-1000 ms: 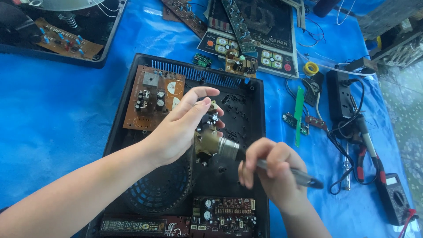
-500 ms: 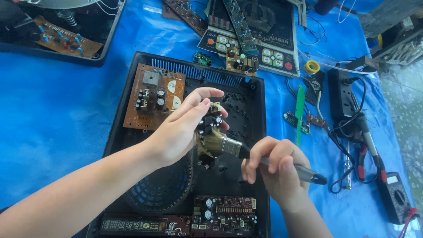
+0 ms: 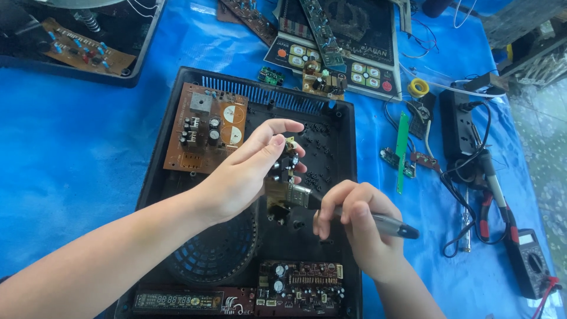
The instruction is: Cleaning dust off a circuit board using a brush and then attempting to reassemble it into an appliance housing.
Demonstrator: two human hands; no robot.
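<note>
A blue sheet covers the tabletop, and on it lies a black open appliance casing with a brown circuit board in its upper left corner. Above the casing's middle, the left hand holds a small circuit board pinched in its grip. The right hand is clenched around a soldering iron, its tip touching that small board.

Left hand pinches a small circuit board over the black casing while right hand holds a soldering iron against it
</note>
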